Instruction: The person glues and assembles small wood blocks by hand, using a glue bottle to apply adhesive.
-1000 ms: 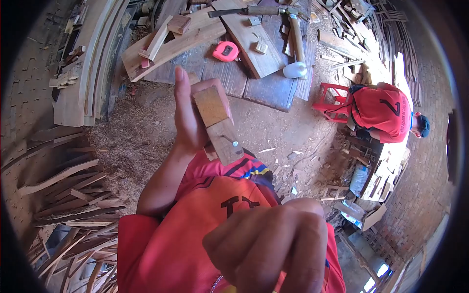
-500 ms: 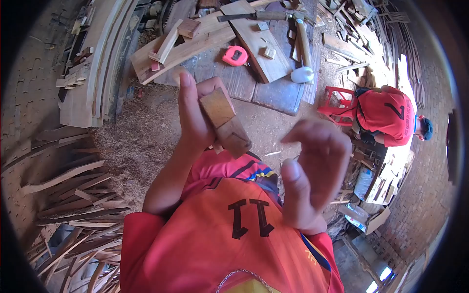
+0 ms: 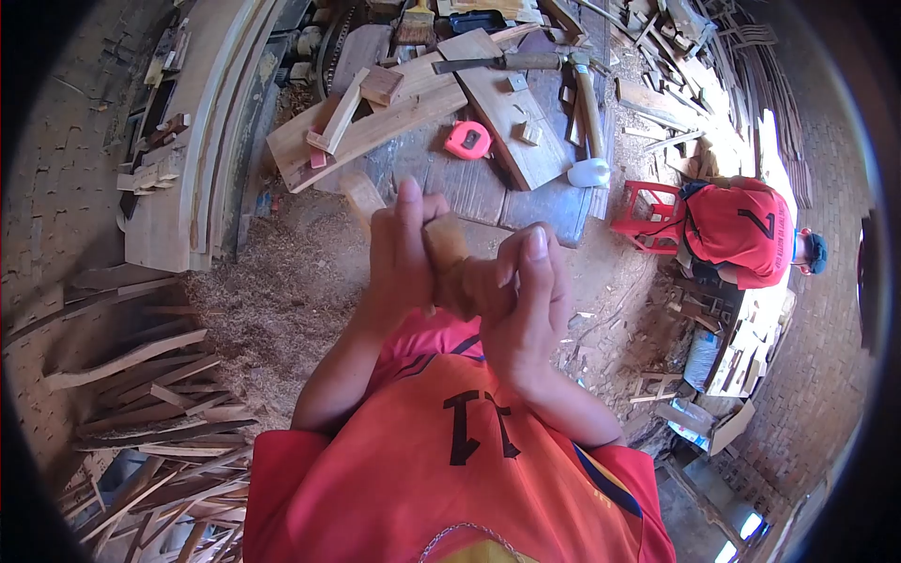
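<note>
My left hand (image 3: 399,258) is closed around one side of a small wooden block (image 3: 445,242), thumb pointing up. On the block's other side, my right hand (image 3: 527,305) has its fingers curled against it. The block is held in front of my shirt, and the fingers hide much of it. Just beyond my left hand, a pale piece of wood (image 3: 361,199) shows at the near edge of the workbench (image 3: 469,183). Farther back on the bench lies a red tape measure (image 3: 467,140) beside a wide plank (image 3: 511,113).
A wooden-handled tool (image 3: 588,113), a white rounded object (image 3: 588,173) and a brush (image 3: 415,23) lie on the bench. Scrap wood (image 3: 160,403) is piled at left. On the right, a person in a red shirt (image 3: 737,225) is beside a red stool (image 3: 649,216).
My right hand has come in from the right and closed on the wooden block, which only my left hand held before. The bench appears slightly lower in view.
</note>
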Action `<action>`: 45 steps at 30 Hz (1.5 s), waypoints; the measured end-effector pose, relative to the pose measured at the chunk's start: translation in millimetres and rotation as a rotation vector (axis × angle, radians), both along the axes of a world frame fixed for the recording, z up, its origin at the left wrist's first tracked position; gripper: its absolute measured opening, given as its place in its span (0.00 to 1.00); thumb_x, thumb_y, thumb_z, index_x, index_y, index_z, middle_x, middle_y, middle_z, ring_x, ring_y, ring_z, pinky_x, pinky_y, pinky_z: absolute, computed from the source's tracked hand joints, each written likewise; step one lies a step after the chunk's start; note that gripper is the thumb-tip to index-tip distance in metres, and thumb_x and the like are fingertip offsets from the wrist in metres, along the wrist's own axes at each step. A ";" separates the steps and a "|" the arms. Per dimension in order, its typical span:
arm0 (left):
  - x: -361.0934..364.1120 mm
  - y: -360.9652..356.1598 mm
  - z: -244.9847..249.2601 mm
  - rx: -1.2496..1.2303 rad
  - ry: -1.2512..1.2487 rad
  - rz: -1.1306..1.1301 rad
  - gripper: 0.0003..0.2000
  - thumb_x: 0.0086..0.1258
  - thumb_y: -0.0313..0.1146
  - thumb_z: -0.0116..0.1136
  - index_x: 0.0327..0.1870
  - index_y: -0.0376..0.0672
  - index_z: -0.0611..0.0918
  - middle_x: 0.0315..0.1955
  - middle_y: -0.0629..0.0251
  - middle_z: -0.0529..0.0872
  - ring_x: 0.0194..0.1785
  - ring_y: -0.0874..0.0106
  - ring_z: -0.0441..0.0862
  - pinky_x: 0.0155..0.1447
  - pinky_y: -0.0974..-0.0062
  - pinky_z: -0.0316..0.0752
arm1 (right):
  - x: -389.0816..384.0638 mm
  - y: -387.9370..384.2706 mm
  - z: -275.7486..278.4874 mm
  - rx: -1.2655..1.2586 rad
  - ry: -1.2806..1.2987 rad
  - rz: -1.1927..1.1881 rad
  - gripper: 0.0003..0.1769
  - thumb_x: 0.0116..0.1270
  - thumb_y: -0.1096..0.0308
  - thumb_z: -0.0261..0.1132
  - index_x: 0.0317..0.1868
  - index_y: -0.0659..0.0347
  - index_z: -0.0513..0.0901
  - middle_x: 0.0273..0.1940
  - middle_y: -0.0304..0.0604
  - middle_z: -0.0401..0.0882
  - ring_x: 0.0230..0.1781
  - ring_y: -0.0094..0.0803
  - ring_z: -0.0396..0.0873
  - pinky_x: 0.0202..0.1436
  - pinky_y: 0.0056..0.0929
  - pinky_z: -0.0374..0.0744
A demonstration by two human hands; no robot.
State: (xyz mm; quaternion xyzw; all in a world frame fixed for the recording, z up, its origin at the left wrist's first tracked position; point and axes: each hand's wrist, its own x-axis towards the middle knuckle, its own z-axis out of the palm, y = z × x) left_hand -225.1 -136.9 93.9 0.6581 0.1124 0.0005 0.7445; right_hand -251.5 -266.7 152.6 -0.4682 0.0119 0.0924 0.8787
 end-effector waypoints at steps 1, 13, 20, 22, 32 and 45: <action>0.9 6.1 -2.3 0.011 -0.004 -0.050 0.38 0.90 0.59 0.26 0.19 0.39 0.71 0.15 0.73 0.69 0.23 0.81 0.64 0.29 0.71 0.58 | 0.1 1.7 0.5 -0.058 -0.019 -0.001 0.16 0.90 0.61 0.50 0.42 0.61 0.74 0.25 0.34 0.69 0.22 0.20 0.64 0.28 0.23 0.67; 17.1 56.5 -35.3 0.181 0.054 0.027 0.39 0.88 0.62 0.26 0.18 0.40 0.68 0.14 0.71 0.69 0.22 0.77 0.66 0.30 0.68 0.60 | 171.9 -141.0 18.2 -1.192 -0.327 -0.250 0.22 0.80 0.59 0.66 0.62 0.70 0.80 0.52 0.50 0.87 0.56 0.33 0.84 0.66 0.35 0.77; 12.3 33.7 -49.6 0.162 0.140 0.405 0.33 0.86 0.60 0.44 0.33 0.37 0.85 0.24 0.72 0.80 0.31 0.79 0.77 0.39 0.77 0.73 | 369.6 -304.4 -198.7 -1.631 -0.151 0.435 0.35 0.71 0.36 0.69 0.57 0.62 0.86 0.45 0.56 0.91 0.48 0.47 0.89 0.50 0.41 0.83; 15.3 29.4 -53.5 0.184 0.219 0.518 0.33 0.86 0.60 0.45 0.37 0.36 0.87 0.29 0.70 0.82 0.35 0.79 0.79 0.43 0.76 0.74 | 381.7 -290.4 -224.6 -1.520 -0.176 0.457 0.34 0.70 0.39 0.73 0.51 0.68 0.84 0.38 0.43 0.88 0.34 0.25 0.84 0.35 0.28 0.80; 51.3 -5.4 -18.7 0.295 0.057 0.741 0.38 0.86 0.62 0.41 0.47 0.26 0.86 0.40 0.51 0.90 0.48 0.64 0.86 0.59 0.66 0.76 | 399.2 -290.4 -199.8 -1.122 0.005 0.313 0.27 0.77 0.49 0.69 0.61 0.63 0.76 0.27 0.35 0.77 0.20 0.21 0.71 0.21 0.25 0.69; 85.3 43.3 7.4 0.574 -0.174 0.512 0.29 0.89 0.48 0.41 0.35 0.32 0.85 0.27 0.48 0.87 0.36 0.54 0.87 0.47 0.61 0.77 | 231.4 -137.9 131.4 -1.746 -0.923 0.792 0.21 0.63 0.69 0.78 0.57 0.48 0.91 0.38 0.47 0.91 0.37 0.47 0.89 0.42 0.42 0.84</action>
